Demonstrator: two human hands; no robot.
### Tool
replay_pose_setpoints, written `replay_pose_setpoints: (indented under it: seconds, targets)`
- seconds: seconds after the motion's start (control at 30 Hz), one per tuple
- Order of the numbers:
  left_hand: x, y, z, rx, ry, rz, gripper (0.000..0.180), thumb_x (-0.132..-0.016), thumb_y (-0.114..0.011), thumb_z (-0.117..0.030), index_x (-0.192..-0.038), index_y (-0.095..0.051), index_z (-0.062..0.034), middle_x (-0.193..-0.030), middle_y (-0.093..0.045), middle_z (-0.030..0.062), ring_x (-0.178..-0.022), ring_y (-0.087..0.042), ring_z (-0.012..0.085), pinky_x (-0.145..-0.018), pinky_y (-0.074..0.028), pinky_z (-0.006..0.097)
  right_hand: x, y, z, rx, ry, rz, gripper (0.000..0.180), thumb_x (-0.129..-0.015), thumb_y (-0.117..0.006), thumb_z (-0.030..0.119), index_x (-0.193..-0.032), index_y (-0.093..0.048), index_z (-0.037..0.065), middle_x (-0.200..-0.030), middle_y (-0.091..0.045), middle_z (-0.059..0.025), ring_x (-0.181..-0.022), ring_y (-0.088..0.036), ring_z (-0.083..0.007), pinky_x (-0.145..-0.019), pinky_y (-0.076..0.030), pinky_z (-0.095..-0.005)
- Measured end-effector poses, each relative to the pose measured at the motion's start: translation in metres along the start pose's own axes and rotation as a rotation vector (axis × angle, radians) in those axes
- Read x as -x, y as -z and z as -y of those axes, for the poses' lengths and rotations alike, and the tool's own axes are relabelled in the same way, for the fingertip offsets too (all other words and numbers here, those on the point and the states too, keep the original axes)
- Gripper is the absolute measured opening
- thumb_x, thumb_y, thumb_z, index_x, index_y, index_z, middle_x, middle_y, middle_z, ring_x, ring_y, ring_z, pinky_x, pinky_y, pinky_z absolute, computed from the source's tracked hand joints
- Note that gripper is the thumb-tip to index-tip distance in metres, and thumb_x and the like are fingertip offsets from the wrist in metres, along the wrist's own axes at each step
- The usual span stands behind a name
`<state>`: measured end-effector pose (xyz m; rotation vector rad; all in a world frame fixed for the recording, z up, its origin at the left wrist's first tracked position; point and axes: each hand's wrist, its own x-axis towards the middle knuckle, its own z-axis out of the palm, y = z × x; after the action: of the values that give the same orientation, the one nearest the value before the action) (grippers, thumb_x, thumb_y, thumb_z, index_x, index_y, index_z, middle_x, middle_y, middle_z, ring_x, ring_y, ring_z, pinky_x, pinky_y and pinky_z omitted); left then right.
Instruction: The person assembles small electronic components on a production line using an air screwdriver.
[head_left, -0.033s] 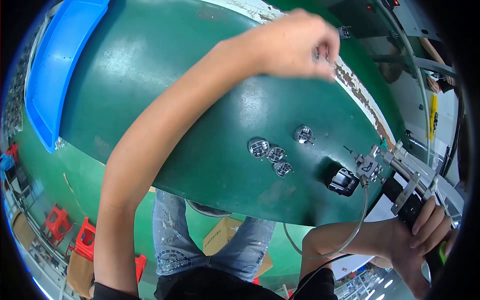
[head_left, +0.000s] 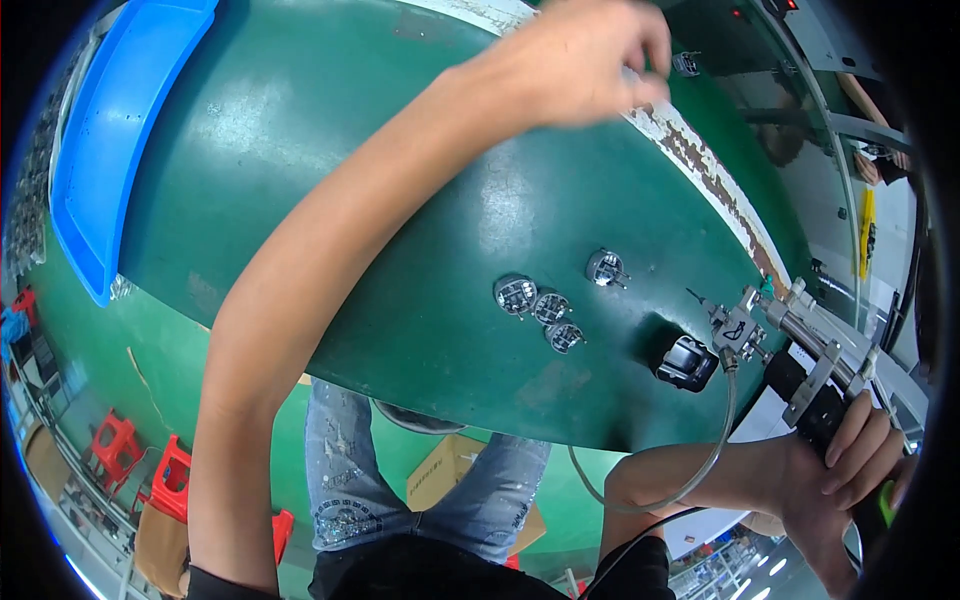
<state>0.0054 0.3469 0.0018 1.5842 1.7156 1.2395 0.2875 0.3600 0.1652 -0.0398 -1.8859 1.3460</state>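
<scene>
My left hand (head_left: 590, 65) is raised over the far side of the green table, slightly blurred. Its thumb and forefinger are bent and apart, and I see nothing between them. At the lower right, my right hand (head_left: 850, 470) is wrapped round the black grip of a metal dispensing tool (head_left: 738, 330) with a thin needle tip and a clear hose. Several small round grey parts with metal pins (head_left: 516, 294) lie mid-table, one (head_left: 606, 268) slightly apart. A black open-topped holder (head_left: 686, 362) sits beside the needle tool.
A long blue tray (head_left: 110, 140) stands at the left edge. A worn white rim (head_left: 700, 155) curves along the table's far side, with another round part (head_left: 686, 64) beyond it. Another person's hands (head_left: 870, 168) show at the far right. Red stools (head_left: 170, 478) stand on the floor.
My left hand has moved a little up and away, and its forefinger and thumb look farther apart. My right hand stays in place on the tool.
</scene>
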Motion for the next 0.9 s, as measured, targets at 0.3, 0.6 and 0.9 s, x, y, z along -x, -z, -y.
replay_pose_setpoints:
  seconds: [0.3, 0.6, 0.9]
  targets:
    - [-0.054, 0.004, 0.043, -0.491, 0.122, -0.479, 0.033, -0.081, -0.082, -0.011, -0.101, -0.063, 0.0076, -0.108, -0.063, 0.0306, -0.103, -0.065, 0.0492, -0.088, -0.056, 0.053, 0.001, -0.006, 0.000, -0.117, -0.044, -0.006, 0.067, -0.100, -0.042, 0.072, -0.113, -0.052, 0.007, -0.064, -0.047, -0.0035, -0.051, -0.049, -0.0191, -0.049, -0.047, -0.0379]
    - [-0.016, -0.040, 0.016, -0.324, -0.379, -0.065, 0.025, -0.081, -0.083, -0.021, -0.104, -0.077, -0.0121, -0.106, -0.072, 0.0112, -0.106, -0.068, 0.0317, -0.094, -0.055, 0.044, 0.014, 0.018, -0.007, -0.151, 0.048, -0.213, 0.071, -0.073, -0.065, 0.084, -0.083, -0.052, 0.015, -0.059, -0.050, 0.0020, -0.047, -0.046, -0.0085, -0.054, -0.036, -0.0227]
    - [0.037, -0.062, -0.015, 0.057, -0.410, 0.466, 0.032, -0.078, -0.084, -0.014, -0.109, -0.075, -0.0128, -0.105, -0.070, -0.0010, -0.112, -0.057, 0.0205, -0.102, -0.041, 0.036, -0.002, -0.012, -0.012, -0.057, -0.045, 0.013, 0.068, -0.098, -0.042, 0.074, -0.111, -0.050, 0.007, -0.064, -0.047, -0.0045, -0.049, -0.047, -0.0205, -0.046, -0.046, -0.0373]
